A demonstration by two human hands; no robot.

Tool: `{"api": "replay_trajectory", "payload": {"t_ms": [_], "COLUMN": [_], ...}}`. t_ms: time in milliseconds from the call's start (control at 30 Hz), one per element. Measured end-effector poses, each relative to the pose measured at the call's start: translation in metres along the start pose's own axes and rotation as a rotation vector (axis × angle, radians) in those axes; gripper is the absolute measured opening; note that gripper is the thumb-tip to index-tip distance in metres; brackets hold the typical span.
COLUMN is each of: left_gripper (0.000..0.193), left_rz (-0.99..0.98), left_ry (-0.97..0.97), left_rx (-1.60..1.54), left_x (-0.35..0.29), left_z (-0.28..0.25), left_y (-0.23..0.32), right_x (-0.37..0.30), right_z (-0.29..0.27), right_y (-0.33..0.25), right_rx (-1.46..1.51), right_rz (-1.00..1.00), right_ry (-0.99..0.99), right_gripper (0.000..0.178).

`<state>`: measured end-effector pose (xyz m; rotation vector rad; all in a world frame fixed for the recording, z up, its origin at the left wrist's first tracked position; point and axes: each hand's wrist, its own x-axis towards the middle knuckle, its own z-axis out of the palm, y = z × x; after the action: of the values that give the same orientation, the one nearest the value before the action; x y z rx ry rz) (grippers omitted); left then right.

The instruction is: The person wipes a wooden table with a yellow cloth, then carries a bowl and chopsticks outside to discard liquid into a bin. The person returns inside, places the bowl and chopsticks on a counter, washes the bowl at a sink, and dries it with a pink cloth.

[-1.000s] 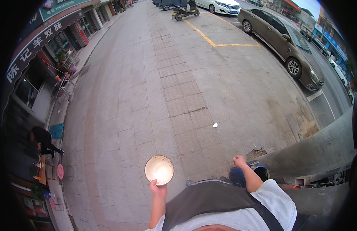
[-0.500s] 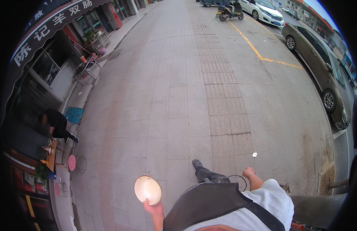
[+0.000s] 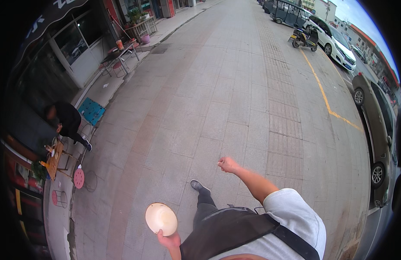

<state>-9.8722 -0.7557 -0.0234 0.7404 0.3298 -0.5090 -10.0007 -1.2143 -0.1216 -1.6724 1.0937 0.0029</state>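
Observation:
A round cream-coloured bowl point(image 3: 161, 219) with a thin brownish rim is held low at my left side. My left hand point(image 3: 169, 239) grips its near edge, thumb on the inside face. The bowl's inside shows and looks bare apart from a faint mark. My right hand point(image 3: 227, 164) is out in front of me over the paving, its arm stretched forward and across. Its fingers are curled together; whatever they may pinch is too small to make out. A dark apron point(image 3: 228, 232) covers my front, and one shoe point(image 3: 200, 185) steps forward.
On the left, a person in black point(image 3: 69, 121) bends beside a wooden table point(image 3: 55, 159). Pink stools point(image 3: 79, 178) and a blue-green seat point(image 3: 92, 111) stand by the shopfronts. On the right are a parked brown car point(image 3: 376, 130), a scooter point(image 3: 305, 38) and a white car point(image 3: 332, 41).
My right hand has swung forward and left, from beside my hip to out in front. The bowl stays in my left hand, slightly lower and farther left. The view has turned left.

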Motion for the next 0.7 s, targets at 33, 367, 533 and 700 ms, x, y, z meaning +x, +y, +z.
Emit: {"api": "replay_trajectory", "payload": {"t_ms": [33,367,533,700], "left_gripper": [0.069,0.068,0.065,0.075], "left_rz": [-0.01,-0.08,-0.047,-0.028], "left_ry": [-0.023,-0.107,-0.02,-0.204], "left_rx": [-0.006,-0.005,0.023,-0.008], "left_x": [0.037,0.364,0.534,0.677], "left_z": [0.02,0.265,0.332,0.435], "left_y": [0.004,0.059,0.086,0.119], "right_x": [0.019,0.186,0.347,0.567], "right_z": [0.001,-0.056,-0.032,0.009], "right_y": [-0.012,-0.017,-0.081,-0.259], "right_rx": [-0.047,-0.179,-0.295,-0.455], "right_rz": [-0.006,0.569,0.442,0.413], "right_ry": [-0.059,0.01,0.086,-0.079], "right_gripper": [0.037,0.027,0.029,0.04]}}
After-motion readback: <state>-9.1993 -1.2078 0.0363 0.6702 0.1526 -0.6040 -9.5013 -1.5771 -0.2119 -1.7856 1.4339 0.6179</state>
